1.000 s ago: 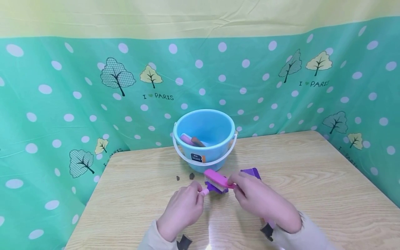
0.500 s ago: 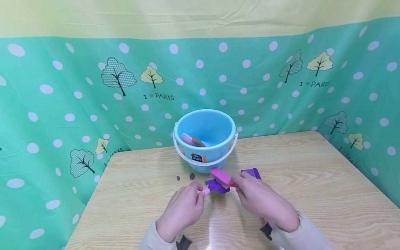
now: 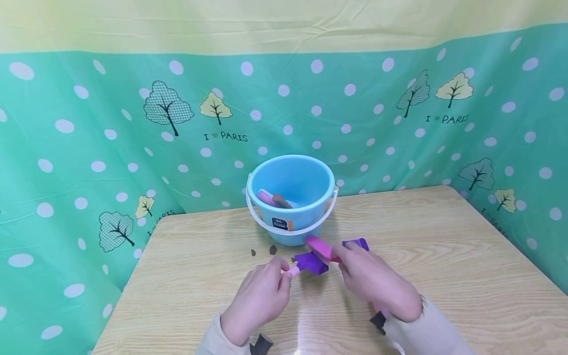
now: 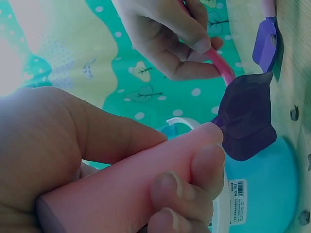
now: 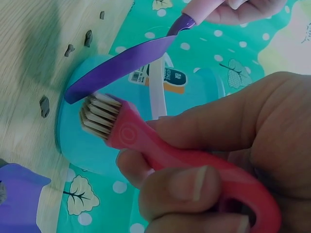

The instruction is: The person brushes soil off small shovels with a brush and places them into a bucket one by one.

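Observation:
My left hand (image 3: 259, 298) grips the pink handle of a small hand shovel (image 3: 312, 263), its purple blade tilted in front of the bucket (image 3: 306, 219). A pink brush (image 5: 160, 150) is held in my right hand (image 3: 374, 276), thumb and fingers round its handle. Its pale bristles (image 5: 99, 114) meet the edge of the purple blade in the right wrist view. In the left wrist view the blade hides the brush head. A second purple shovel (image 4: 266, 43) lies on the table to the right, partly covered by my right hand in the head view.
The light blue bucket has a white handle, and a pink piece and a brown piece (image 3: 281, 201) show inside. Several dark clods (image 3: 272, 250) lie on the wooden table (image 3: 199, 271) before it. A green dotted curtain (image 3: 133, 123) hangs behind.
The brush has slid rightward across the shovel's blade, away from the handle, with my right hand moving slightly right. The shovel has shifted a little right; the left hand has hardly moved.

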`<state>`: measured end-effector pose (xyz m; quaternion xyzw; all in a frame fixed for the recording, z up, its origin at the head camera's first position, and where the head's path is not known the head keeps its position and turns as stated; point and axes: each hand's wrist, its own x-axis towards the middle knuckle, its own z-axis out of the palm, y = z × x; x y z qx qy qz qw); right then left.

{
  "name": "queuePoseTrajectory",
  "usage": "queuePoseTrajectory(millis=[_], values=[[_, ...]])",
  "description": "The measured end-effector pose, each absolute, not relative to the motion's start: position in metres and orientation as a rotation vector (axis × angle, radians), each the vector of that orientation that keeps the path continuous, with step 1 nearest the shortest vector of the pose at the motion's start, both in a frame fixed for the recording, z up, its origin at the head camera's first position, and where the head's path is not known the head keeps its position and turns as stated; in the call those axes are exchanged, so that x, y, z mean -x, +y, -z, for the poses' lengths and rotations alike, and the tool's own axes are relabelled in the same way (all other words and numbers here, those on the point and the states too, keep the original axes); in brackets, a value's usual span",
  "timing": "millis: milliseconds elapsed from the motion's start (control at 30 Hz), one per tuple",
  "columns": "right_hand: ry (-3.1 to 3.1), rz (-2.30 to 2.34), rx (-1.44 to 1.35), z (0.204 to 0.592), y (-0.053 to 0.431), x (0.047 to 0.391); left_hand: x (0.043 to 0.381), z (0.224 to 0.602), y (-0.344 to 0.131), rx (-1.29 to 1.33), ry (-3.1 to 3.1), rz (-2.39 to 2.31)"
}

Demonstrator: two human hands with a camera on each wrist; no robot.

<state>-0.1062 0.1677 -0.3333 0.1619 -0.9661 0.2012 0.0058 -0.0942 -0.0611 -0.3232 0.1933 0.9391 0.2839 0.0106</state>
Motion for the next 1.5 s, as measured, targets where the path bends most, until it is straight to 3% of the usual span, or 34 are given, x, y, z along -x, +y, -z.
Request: queuePoseTrajectory(millis=[1500], values=[[-3.088,-0.738,-0.259,0.315,0.201,0.118,0.093,0.321,-0.058,-0.66,2.957,-0.925]])
